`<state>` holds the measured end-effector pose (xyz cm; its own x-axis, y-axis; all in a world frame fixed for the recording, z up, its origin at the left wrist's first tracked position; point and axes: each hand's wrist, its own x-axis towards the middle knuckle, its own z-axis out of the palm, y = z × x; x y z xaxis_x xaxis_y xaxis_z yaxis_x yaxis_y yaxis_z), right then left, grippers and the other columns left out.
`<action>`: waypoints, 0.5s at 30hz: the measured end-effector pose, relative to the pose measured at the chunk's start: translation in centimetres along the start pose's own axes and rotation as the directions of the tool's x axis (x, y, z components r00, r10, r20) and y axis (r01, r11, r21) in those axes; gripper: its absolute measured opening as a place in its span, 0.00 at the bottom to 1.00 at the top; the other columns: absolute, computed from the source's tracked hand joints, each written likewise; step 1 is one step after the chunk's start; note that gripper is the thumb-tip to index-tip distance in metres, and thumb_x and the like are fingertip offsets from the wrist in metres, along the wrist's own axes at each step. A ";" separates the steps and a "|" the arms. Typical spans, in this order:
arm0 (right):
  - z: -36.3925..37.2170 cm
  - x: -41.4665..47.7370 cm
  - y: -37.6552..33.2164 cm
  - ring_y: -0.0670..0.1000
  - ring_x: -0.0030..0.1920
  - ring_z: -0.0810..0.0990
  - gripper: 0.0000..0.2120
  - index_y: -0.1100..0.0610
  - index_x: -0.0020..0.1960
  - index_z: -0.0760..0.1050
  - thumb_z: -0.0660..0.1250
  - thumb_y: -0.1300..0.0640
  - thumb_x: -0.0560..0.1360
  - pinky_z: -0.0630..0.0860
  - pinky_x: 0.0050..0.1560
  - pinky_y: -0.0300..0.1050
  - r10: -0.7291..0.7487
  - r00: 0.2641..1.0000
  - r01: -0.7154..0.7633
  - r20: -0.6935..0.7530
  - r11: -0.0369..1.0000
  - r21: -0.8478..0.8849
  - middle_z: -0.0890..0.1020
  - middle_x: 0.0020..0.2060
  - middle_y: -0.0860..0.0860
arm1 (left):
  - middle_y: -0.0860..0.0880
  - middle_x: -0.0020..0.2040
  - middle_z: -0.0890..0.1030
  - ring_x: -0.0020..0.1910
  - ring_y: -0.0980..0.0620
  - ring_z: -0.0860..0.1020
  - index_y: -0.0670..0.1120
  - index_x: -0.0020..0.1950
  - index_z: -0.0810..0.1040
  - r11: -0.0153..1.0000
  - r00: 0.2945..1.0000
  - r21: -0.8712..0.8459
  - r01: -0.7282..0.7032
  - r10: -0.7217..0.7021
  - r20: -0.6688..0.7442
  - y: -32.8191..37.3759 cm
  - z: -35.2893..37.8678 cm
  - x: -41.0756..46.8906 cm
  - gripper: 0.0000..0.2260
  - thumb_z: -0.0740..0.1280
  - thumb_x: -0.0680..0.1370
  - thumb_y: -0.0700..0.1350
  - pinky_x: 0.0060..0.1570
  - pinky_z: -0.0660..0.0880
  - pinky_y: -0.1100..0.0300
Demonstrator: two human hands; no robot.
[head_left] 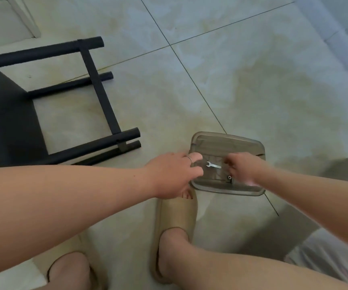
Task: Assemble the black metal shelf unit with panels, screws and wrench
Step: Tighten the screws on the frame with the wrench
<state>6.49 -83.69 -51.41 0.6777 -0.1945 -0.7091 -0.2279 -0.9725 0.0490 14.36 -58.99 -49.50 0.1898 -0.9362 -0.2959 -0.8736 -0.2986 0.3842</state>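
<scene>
1 head-worn camera looks steeply down, close over the floor [252, 84].

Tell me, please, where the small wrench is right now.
In the head view, the wrench lies on the translucent grey tray on the floor, just right of centre, between the left hand and the right hand.

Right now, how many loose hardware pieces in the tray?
2. A small wrench lies in the middle of the tray; a small nut or screw sits by its near edge, next to the right hand, which may hide more.
</scene>
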 end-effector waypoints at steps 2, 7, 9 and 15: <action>0.9 1.4 0.8 0.59 0.60 0.79 0.15 0.52 0.65 0.74 0.62 0.53 0.80 0.77 0.57 0.53 0.007 1.000 -0.007 0.015 1.000 0.024 0.80 0.62 0.54 | 0.44 0.78 0.58 0.62 0.41 0.72 0.49 0.66 0.69 0.999 0.998 0.048 -0.018 0.015 0.058 0.4 0.8 1.2 0.15 0.62 0.81 0.51 0.55 0.72 0.50; 2.4 4.5 0.7 0.58 0.58 0.79 0.14 0.52 0.66 0.73 0.62 0.55 0.81 0.77 0.52 0.51 -0.042 0.998 0.043 0.038 0.999 -0.028 0.80 0.60 0.53 | 0.46 0.69 0.67 0.58 0.44 0.70 0.47 0.63 0.70 0.990 0.997 0.142 -0.024 0.013 0.075 0.0 2.0 3.1 0.11 0.59 0.82 0.48 0.48 0.68 0.53; 2.9 5.5 0.9 0.58 0.57 0.79 0.13 0.53 0.65 0.73 0.61 0.57 0.81 0.76 0.49 0.50 -0.034 0.999 0.035 0.013 0.997 -0.074 0.78 0.59 0.54 | 0.47 0.66 0.69 0.56 0.45 0.70 0.48 0.61 0.71 0.987 0.998 0.153 -0.051 0.046 0.037 -0.4 2.6 3.2 0.11 0.58 0.82 0.51 0.45 0.63 0.54; 4.4 5.6 2.1 0.58 0.57 0.77 0.10 0.56 0.62 0.71 0.60 0.59 0.81 0.71 0.47 0.49 -0.048 0.999 0.046 -0.007 0.976 -0.211 0.77 0.58 0.55 | 0.48 0.53 0.77 0.42 0.46 0.73 0.49 0.48 0.76 0.984 0.981 0.122 -0.129 0.145 -0.127 -1.5 4.1 2.9 0.09 0.67 0.74 0.53 0.37 0.63 0.57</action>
<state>6.68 -86.28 -58.35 0.6929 -0.1484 -0.7056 -0.0438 -0.9854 0.1643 14.43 -60.53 -54.54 0.1166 -0.9854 -0.1237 -0.9390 -0.1500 0.3096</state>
